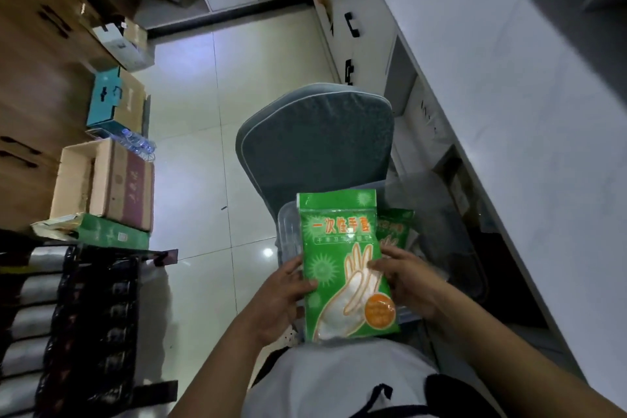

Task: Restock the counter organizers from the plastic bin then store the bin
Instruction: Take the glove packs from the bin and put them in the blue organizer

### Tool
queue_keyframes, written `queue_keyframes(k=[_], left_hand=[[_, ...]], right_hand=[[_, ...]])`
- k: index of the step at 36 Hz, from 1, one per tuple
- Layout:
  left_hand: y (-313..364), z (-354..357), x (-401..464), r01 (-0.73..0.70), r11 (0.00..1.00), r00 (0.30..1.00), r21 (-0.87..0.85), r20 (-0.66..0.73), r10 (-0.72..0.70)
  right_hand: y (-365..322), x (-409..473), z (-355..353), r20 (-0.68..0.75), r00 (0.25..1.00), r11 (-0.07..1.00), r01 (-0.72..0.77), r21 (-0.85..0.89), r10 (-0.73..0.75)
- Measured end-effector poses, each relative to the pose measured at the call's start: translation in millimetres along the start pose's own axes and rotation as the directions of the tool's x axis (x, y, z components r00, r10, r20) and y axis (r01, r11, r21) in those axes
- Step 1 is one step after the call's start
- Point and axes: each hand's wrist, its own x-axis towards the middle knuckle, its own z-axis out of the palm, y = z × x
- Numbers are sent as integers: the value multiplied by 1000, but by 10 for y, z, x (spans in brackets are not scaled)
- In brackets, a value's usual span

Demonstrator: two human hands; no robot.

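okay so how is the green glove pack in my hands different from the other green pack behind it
The held glove pack shows in full, while the second pack is mostly hidden behind it. The held glove pack is gripped at its edges by the left hand and the right hand; the second pack lies untouched in the clear plastic bin. Both are green with the same starburst print.

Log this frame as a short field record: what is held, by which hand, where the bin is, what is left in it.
held item: green glove packet, upright
left hand: grips packet's left edge
right hand: grips packet's right edge
bin: clear plastic bin on grey chair, behind the packet
left in bin: second green packet, partly hidden
counter: white counter on the right; organizers not in view
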Motion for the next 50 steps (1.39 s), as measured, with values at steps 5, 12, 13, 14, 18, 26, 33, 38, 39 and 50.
queue_keyframes(k=[5,12,13,14,18,26,33,38,39,50], left_hand=[[220,-245,-117,-16,997,998,78,-54,20],[249,-464,-96,-12,998,980,63,-197,24],[216,-503,-75,-10,999,972,51,-233,22],[180,-538,-56,-10,999,963,36,-268,19],[-1,-653,3,-27,999,922,-32,-387,12],[-251,-702,169,4,997,910,-83,-412,-38],[-405,-670,261,11,995,908,-104,-415,-53],[-484,-656,235,-6,994,893,-110,-448,-44],[-496,-656,212,-16,993,888,-114,-458,-38],[-418,-540,70,-53,997,889,-64,-458,18]], right_hand=[[-38,39,259,16,999,999,47,19,-48],[30,327,369,-70,997,997,-17,78,23],[56,404,330,-142,989,994,-30,102,45],[84,482,278,-230,971,992,-43,120,70],[218,851,-76,-539,830,990,-116,82,142],[545,1467,-754,-648,750,949,-285,-134,133],[741,1836,-805,-700,711,949,-261,-178,65],[808,1982,-848,-724,690,955,-217,-204,2],[811,2008,-841,-716,699,953,-220,-208,5],[414,1863,-563,-606,791,995,36,-91,-84]])
